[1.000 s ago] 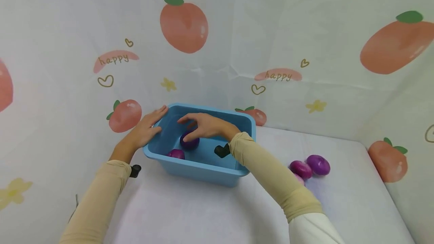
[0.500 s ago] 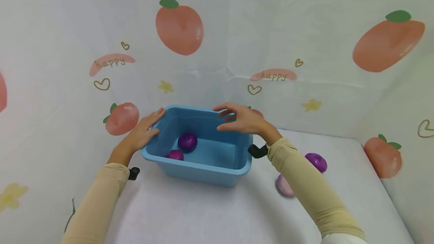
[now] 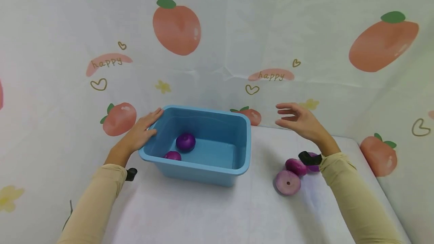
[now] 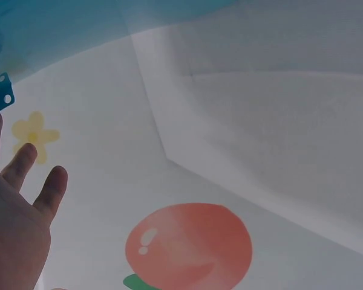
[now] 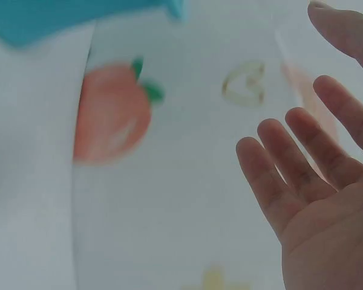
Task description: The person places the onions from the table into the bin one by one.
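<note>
A blue plastic bin (image 3: 200,176) stands on the white table, two purple onions inside: a dark one (image 3: 185,142) and a redder one (image 3: 173,156) partly hidden by the front wall. My left hand (image 3: 139,134) rests on the bin's left rim with its fingers fairly straight. To the bin's right, my right hand (image 3: 301,123) is raised over the table, holding nothing; the right wrist view shows the palm (image 5: 333,223) with fingers spread. Below it lie a pale pink onion (image 3: 288,183) with a brown spot, a red-purple onion (image 3: 296,167) and a third purple onion (image 3: 314,156), partly covered by the wrist camera.
A white cloth wall (image 3: 217,48) printed with red fruit and "happy" lettering rises right behind the bin and runs round the sides. White table surface (image 3: 203,214) stretches in front of the bin. Black cameras (image 3: 309,159) sit on both wrists.
My right hand has left the dark onion inside the bin, risen over the rim and moved right toward the onions on the table. The left hand stays on the rim.
</note>
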Demonstrator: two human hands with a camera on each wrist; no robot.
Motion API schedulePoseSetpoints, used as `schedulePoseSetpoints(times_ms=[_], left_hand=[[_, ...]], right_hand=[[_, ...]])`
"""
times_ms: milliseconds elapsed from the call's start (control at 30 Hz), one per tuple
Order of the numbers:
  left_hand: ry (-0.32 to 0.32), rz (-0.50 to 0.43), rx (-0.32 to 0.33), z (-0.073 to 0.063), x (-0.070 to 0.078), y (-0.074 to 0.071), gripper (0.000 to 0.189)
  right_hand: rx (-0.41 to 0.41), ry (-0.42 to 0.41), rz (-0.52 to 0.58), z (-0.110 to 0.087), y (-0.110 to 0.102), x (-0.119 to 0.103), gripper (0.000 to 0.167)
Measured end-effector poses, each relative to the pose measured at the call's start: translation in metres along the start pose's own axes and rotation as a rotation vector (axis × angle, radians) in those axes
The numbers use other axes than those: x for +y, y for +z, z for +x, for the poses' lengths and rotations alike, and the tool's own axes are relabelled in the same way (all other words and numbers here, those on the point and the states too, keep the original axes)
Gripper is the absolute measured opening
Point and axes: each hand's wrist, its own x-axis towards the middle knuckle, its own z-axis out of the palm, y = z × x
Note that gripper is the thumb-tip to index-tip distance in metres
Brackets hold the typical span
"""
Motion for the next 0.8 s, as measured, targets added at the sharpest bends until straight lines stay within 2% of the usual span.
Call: schedulePoseSetpoints(times_ms=[200,400,667,800], left_hand=[[0.011,0.003,0.000,-0.001,-0.003,0.001,0.068],[0.023,-0.001,0.008,-0.002,-0.002,0.001,0.068],[0.025,0.036,0.008,0.000,0.003,-0.002,0.069],[0.001,0.050,-0.001,-0.002,0.004,-0.003,0.069]], right_hand=[[0.081,0.112,-0.054,-0.037,-0.030,0.039,0.053],[0.109,0.184,-0.133,-0.064,-0.044,0.072,0.057],[0.060,0.327,-0.201,-0.083,-0.034,0.113,0.068],[0.039,0.358,-0.189,-0.088,-0.025,0.128,0.071]])
